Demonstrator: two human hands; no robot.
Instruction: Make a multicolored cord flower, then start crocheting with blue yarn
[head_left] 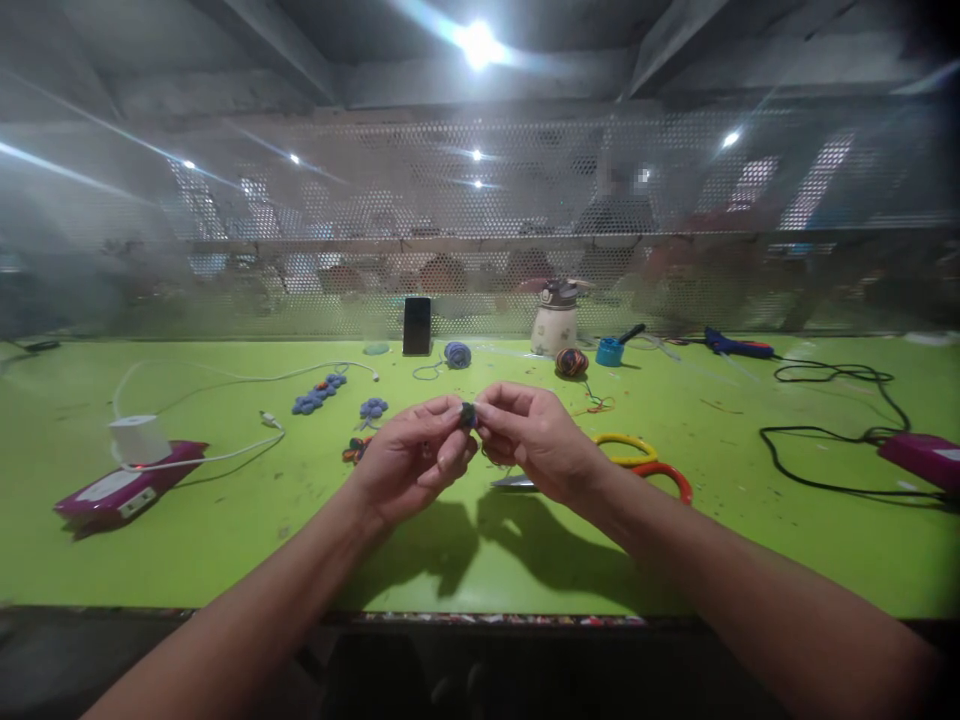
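Note:
Between the fingertips of both hands is a small dark piece of yarn work (469, 414), green and blue, mostly covered by the fingers. My left hand (416, 445) pinches it from the left, and my right hand (536, 437) pinches it from the right. Scissors (637, 448) with yellow and orange-red handles lie under my right wrist, blades pointing left. Just left of my left hand are a multicoloured yarn piece (355, 449), partly hidden, and a blue-purple yarn flower (373, 408). Farther left rests a cluster of blue yarn flowers (319, 393).
A phone (417, 326), blue yarn ball (457, 355), multicoloured yarn ball (571, 363), bottle (554, 320) and blue tub (610, 351) stand along the back. A glue gun (739, 344) lies back right. Purple power strips (135, 485) with cables sit at both sides. Perforated mesh (480, 220) rises behind.

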